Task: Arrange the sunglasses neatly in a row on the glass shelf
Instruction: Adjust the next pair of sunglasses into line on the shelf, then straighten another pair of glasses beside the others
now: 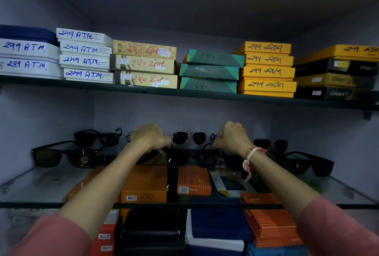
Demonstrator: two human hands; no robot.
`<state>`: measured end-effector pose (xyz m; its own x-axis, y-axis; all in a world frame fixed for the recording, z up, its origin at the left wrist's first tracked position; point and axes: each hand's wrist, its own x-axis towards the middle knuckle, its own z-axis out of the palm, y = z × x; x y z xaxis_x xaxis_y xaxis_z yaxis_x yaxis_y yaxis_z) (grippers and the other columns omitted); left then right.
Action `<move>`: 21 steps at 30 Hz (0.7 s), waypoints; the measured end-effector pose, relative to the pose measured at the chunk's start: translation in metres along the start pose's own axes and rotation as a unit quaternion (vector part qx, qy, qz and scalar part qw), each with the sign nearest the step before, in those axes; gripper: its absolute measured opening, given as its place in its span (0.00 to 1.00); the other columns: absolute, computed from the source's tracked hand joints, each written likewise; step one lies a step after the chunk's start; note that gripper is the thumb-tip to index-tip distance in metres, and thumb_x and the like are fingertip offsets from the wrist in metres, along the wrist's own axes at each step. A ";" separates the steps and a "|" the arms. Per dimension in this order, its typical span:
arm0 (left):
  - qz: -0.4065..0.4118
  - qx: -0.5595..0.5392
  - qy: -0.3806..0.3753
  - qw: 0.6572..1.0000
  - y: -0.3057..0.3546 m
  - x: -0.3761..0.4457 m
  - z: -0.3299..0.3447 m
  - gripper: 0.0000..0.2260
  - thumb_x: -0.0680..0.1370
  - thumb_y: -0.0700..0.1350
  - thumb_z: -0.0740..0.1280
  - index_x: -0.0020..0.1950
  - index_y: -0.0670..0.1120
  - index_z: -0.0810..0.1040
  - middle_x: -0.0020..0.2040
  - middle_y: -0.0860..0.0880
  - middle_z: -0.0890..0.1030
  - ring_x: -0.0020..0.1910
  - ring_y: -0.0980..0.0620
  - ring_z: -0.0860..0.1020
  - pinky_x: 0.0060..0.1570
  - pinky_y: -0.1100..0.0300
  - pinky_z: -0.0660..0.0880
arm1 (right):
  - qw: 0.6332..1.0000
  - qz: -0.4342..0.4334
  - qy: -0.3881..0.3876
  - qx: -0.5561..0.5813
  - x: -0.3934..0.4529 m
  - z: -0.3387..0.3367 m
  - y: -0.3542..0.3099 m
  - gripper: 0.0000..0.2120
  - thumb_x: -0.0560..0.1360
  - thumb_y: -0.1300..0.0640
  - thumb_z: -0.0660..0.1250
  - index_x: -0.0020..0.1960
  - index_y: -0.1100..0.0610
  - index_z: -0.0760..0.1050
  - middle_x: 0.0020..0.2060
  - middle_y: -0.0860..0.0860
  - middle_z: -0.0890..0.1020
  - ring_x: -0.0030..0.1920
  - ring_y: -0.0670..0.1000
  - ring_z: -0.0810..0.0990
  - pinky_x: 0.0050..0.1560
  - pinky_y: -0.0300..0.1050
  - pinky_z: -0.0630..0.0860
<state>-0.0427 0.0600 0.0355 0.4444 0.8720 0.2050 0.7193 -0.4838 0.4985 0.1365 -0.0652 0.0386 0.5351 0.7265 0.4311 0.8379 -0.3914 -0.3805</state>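
Observation:
Both my hands hold one pair of black sunglasses (191, 156) just over the middle of the glass shelf (41, 181). My left hand (150, 136) grips its left end and my right hand (232, 135) grips its right end, fingers closed. Behind it stands a silver-bridged aviator pair (189, 137). At the left lie a brown-lensed black pair (63, 156) and, further back, another black pair (98, 137). To the right sit a large black pair (307, 163) and a smaller dark pair (270, 144) behind it. A thin-framed pair is partly hidden behind my left hand.
The upper shelf (143, 89) carries stacks of white, beige, green, yellow and black boxes. Through and below the glass shelf I see orange boxes (144, 186), a striped orange box (193, 180) and blue and black cases. Grey walls close in the left, right and back.

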 end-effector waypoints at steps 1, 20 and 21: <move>-0.008 -0.005 -0.016 1.000 0.001 -0.001 0.002 0.13 0.72 0.49 0.69 0.28 0.46 0.77 0.21 0.54 0.79 0.28 0.54 0.74 0.30 0.60 0.68 | 1.000 0.005 -0.008 -0.007 0.000 0.001 0.002 0.10 0.67 0.59 0.76 0.41 0.66 0.84 0.38 0.58 0.86 0.45 0.58 0.85 0.45 0.47 0.82; -0.008 0.143 0.040 0.989 -0.027 0.011 0.003 0.21 0.75 0.60 0.68 0.55 0.43 0.80 0.54 0.45 0.83 0.53 0.45 0.81 0.49 0.54 0.76 | 0.998 0.010 0.000 -0.064 0.003 0.014 0.001 0.09 0.71 0.59 0.73 0.43 0.65 0.76 0.45 0.60 0.83 0.47 0.59 0.83 0.41 0.45 0.75; -0.012 0.167 0.030 0.985 -0.029 0.010 0.002 0.20 0.75 0.58 0.69 0.56 0.43 0.79 0.56 0.45 0.82 0.55 0.45 0.80 0.51 0.53 0.76 | 0.998 0.010 0.006 -0.062 0.003 0.014 0.000 0.09 0.71 0.59 0.73 0.42 0.64 0.75 0.43 0.60 0.82 0.48 0.61 0.83 0.41 0.45 0.75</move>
<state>-0.0585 0.0828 0.0215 0.3997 0.8818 0.2502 0.8696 -0.4511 0.2007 0.1362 -0.0550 0.0286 0.5525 0.7115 0.4341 0.8335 -0.4732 -0.2853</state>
